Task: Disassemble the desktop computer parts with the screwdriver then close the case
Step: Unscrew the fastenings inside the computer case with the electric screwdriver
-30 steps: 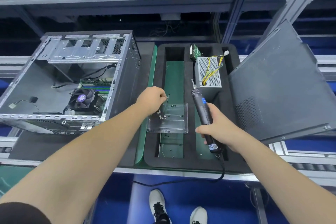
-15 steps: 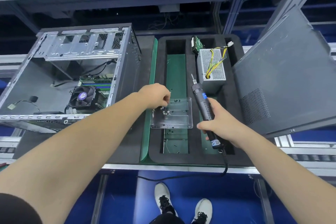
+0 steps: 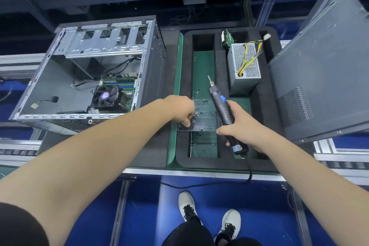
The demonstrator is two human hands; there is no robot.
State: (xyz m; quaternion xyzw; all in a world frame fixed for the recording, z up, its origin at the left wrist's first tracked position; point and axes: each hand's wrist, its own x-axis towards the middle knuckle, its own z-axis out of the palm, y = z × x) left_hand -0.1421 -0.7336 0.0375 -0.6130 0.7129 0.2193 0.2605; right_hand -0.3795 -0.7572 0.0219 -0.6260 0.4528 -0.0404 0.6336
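My left hand (image 3: 182, 111) pinches something too small to tell over the clear tray's (image 3: 205, 118) left edge; my right hand (image 3: 239, 126) grasps the screwdriver (image 3: 221, 110), tip pointing away, the open case (image 3: 89, 78) lying well left.

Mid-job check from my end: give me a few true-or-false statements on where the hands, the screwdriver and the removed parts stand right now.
1. The right hand grips the electric screwdriver. True.
2. The screwdriver's bit is seated in a screw inside the computer case. False: it points up and away over the foam tray.
3. The power supply sits in the foam tray. True.
4. The side panel is fitted on the case. False: it leans at the right, off the case.
5. The left hand rests inside the case. False: it is at the clear plastic tray.
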